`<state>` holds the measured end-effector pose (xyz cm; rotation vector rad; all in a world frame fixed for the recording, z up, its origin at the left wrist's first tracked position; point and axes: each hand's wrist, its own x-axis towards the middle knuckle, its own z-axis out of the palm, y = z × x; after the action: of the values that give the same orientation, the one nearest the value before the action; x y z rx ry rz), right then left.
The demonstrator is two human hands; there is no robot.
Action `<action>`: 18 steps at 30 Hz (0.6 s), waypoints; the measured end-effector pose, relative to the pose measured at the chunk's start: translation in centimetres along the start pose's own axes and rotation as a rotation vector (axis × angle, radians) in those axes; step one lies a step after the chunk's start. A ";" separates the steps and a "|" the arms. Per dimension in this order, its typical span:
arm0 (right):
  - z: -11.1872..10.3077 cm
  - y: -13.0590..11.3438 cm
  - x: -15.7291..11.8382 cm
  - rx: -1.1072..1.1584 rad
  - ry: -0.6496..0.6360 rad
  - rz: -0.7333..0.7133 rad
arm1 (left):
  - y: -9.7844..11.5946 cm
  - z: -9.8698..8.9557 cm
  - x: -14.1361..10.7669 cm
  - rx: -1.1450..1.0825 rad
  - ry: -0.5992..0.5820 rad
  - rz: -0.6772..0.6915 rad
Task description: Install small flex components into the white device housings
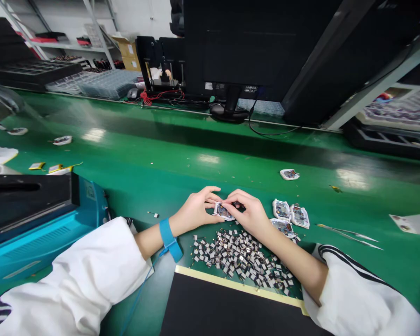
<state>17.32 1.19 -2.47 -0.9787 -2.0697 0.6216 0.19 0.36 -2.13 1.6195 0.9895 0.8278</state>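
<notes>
My left hand [192,213] grips a small white device housing [224,213] between thumb and fingers, its open face showing a circuit board. My right hand [251,215] is pinched at the housing's right side, fingertips over the board. A small dark part shows by those fingers, too covered to name. Below both hands lies a heap of small square silvery components [238,254] with short leads. Beside my right forearm rest several similar white housings [282,210] with boards inside. A blue wrist strap [168,238] circles my left wrist.
Metal tweezers [350,234] lie at right; another housing [289,174] sits farther back. A black sheet with a yellow edge [238,303] is in front of me. At left stands a blue-and-black machine [91,205]. A monitor [238,51] stands behind the green mat.
</notes>
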 end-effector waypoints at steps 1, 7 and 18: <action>0.0 0.1 0.0 -0.004 -0.002 -0.002 | 0.0 0.0 0.1 -0.019 -0.004 -0.018; -0.6 0.4 0.0 -0.232 -0.079 -0.102 | 0.0 0.1 0.2 -0.013 0.000 -0.011; -1.0 -0.3 0.4 -0.568 -0.145 -0.305 | 0.0 0.1 0.1 0.064 0.012 0.004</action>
<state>17.78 1.45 -1.44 -0.9032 -2.5258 -0.0681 0.38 0.43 -2.15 1.6733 1.0303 0.8170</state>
